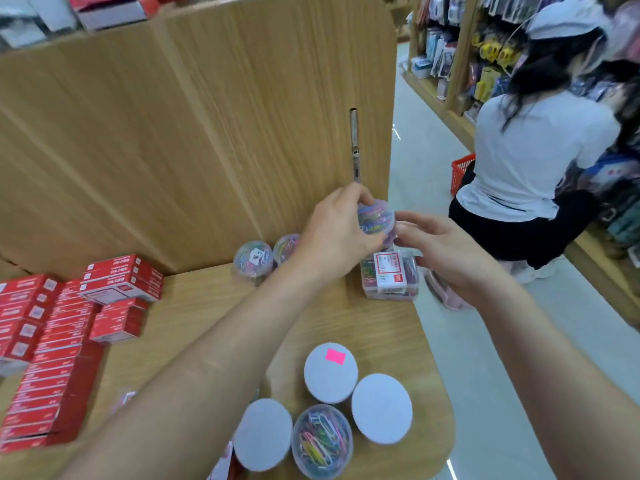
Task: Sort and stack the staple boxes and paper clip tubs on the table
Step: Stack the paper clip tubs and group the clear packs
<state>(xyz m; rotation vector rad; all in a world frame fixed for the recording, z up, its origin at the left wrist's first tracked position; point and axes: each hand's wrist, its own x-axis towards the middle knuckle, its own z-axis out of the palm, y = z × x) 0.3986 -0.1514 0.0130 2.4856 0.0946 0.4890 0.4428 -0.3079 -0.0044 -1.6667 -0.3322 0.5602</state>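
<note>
1. My left hand (337, 233) grips a round paper clip tub (375, 220), fingers curled over its top and far side. It is held in the air above a square clear box of clips (389, 275) at the table's far right corner. I cannot tell whether tub and box touch.
2. My right hand (440, 247) reaches in from the right, fingertips at the tub's right edge. The blur hides whether they pinch it or only touch it.
3. Two more clear tubs (254, 259) stand against the wooden panel (207, 133). My left wrist covers part of the right-hand one.
4. Red staple boxes (121, 278) are stacked along the left of the table (194, 306). The frame edge cuts the stacks off, and their print is too smeared to read.
5. Near me stand four tubs: three white-lidded (381, 408), one of them with a pink sticker (335, 356), and one showing coloured clips (322, 439). My left forearm hides whatever lies beside them.
6. A person (533, 161) crouches at the shelves on the right beside a red basket (462, 173), partly hidden.
</note>
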